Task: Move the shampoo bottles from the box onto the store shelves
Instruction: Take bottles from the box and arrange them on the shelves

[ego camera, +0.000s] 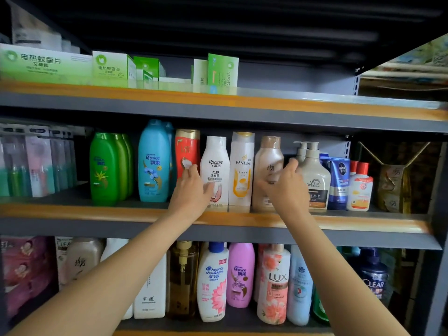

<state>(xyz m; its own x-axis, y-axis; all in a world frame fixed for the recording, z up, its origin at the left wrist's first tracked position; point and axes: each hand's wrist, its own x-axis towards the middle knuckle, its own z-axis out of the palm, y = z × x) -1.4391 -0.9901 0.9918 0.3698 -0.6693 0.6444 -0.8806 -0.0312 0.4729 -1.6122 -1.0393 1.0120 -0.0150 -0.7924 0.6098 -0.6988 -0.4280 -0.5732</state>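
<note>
**Head view: both hands at the shampoo row on the middle shelf**

The white Raclen bottle (pixel 215 169) stands upright on the middle shelf (pixel 339 223), between the red bottle (pixel 186 152) and the Pantene bottle (pixel 242 169). The left hand (pixel 191 190) is at its left side, fingers reaching up between it and the red bottle, thumb across its lower front. The beige bottle (pixel 268 166) stands just right of the Pantene; the right hand (pixel 287 187) wraps its lower right side, fingers curled round it. Pump bottles (pixel 315 173) crowd close on the right, green bottles (pixel 109 168) and a blue Rejoice bottle (pixel 154 163) on the left.
</note>
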